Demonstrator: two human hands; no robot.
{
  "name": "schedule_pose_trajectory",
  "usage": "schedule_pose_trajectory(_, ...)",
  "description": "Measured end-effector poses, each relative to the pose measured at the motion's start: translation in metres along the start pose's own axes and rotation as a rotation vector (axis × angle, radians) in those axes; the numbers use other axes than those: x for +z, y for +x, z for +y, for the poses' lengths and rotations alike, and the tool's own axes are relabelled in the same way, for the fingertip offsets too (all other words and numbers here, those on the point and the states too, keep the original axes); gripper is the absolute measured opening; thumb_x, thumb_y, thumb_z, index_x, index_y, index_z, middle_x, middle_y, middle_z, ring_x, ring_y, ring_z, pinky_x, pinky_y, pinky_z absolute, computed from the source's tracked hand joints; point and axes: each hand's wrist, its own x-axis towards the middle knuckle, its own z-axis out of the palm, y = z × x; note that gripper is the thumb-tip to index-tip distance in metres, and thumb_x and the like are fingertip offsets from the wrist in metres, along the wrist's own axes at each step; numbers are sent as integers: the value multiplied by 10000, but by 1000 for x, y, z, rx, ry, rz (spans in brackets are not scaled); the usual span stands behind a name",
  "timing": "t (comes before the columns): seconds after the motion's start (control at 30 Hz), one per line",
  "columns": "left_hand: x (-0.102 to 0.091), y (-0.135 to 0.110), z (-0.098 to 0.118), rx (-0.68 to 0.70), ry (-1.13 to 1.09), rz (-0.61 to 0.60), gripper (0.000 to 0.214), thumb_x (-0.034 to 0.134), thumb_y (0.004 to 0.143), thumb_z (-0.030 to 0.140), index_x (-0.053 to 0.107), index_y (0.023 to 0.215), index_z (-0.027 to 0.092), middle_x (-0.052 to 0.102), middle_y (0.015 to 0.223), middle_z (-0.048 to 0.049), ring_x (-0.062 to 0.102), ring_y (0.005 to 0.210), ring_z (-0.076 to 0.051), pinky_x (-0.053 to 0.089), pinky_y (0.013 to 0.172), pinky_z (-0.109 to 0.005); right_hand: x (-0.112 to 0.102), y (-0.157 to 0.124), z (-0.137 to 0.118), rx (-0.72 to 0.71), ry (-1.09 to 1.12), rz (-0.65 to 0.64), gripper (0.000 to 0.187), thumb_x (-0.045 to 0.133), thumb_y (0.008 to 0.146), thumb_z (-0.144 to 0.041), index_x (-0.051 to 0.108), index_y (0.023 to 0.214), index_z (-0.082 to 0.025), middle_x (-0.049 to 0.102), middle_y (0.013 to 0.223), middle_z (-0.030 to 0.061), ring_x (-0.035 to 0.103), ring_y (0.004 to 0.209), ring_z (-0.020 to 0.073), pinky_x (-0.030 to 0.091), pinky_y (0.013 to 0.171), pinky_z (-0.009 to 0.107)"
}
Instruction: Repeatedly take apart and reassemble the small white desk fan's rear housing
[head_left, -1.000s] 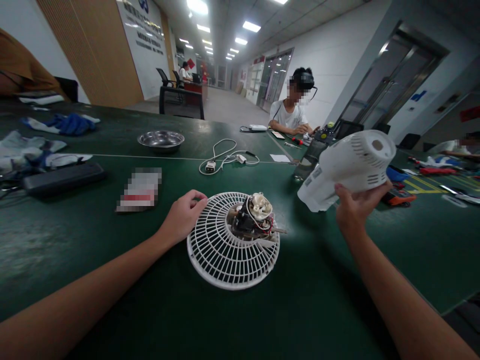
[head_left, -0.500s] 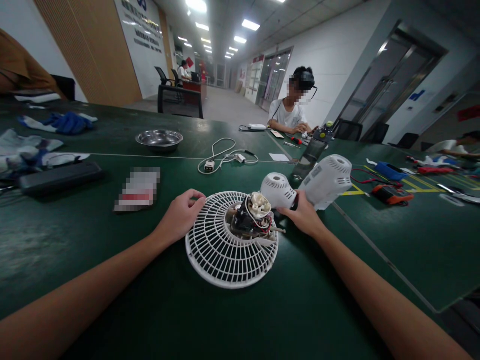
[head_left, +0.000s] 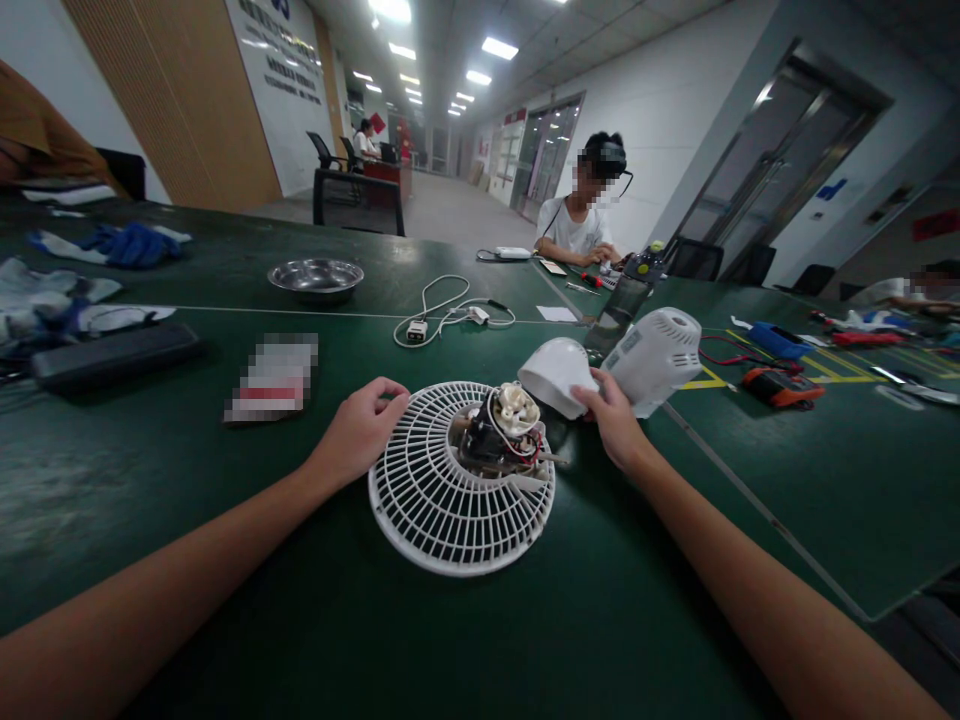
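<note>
A round white fan grille (head_left: 457, 545) lies on the green table in front of me, with an exposed fan motor (head_left: 495, 435) and its wires at its centre. At the grille's upper left rim, my left hand (head_left: 364, 430) is closed, thumb and fingers pinched on the edge. My right hand (head_left: 619, 425) grips a white motor cover (head_left: 556, 375), just beyond the motor and apart from it. The cover's smooth side faces me. Right behind that hand stands a larger white plastic fan part (head_left: 656, 360) with slots near its top.
A dark water bottle (head_left: 626, 295) stands behind the white parts. Farther off are a coiled white cable (head_left: 450, 315), a metal bowl (head_left: 316, 278) and a packet (head_left: 274, 380). An orange multimeter (head_left: 781, 388) lies right. A person (head_left: 577, 225) sits across the table.
My right hand has turned the motor cover: its slotted end faced up before, and now its smooth side shows. The left hand and the grille have stayed in place.
</note>
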Motion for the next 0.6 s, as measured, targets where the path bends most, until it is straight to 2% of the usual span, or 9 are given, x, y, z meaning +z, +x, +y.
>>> schedule_pose_trajectory(0.1, 0, 1, -1, 4, -2, -9, 361, 545, 925, 489, 629, 1126, 201, 762, 919, -73, 724, 746, -255, 518, 603, -346, 2, -4, -9, 119, 306, -70, 574, 468, 858, -677, 586, 1203, -234, 736, 1015, 78, 677, 774, 269, 529, 646, 388)
schedule_pose_trajectory(0.2, 0, 1, 0, 3, 8, -5, 358, 544, 929, 488, 625, 1122, 198, 763, 924, -79, 723, 747, -256, 521, 611, -352, 7, -15, -22, 205, 443, -246, 581, 370, 882, -715, 603, 1161, -262, 750, 1067, 89, 695, 809, 280, 545, 687, 403)
schedule_pose_trajectory(0.27, 0, 0, 1, 3, 19, -1, 357, 541, 931, 488, 625, 1118, 197, 762, 916, -78, 723, 741, -257, 520, 611, -356, 12, -24, -29, 228, 465, -299, 611, 341, 884, -735, 597, 1195, -276, 749, 1130, 91, 706, 861, 290, 561, 747, 427)
schedule_pose_trajectory(0.47, 0, 0, 1, -11, 4, -19, 366, 538, 934, 495, 619, 1135, 201, 759, 900, -64, 732, 751, -260, 531, 610, -356, 32, -44, -39, 140, 527, -258, 585, 360, 923, -699, 573, 1269, -278, 678, 1335, 82, 672, 1122, 304, 564, 905, 449)
schedule_pose_trajectory(0.6, 0, 3, -3, -3, -3, -17, 382, 548, 919, 509, 629, 1121, 195, 763, 902, -61, 733, 759, -255, 532, 625, -349, 37, -53, -39, 21, 543, -262, 558, 522, 903, -621, 510, 1358, -298, 655, 1349, 70, 659, 1134, 312, 573, 936, 496)
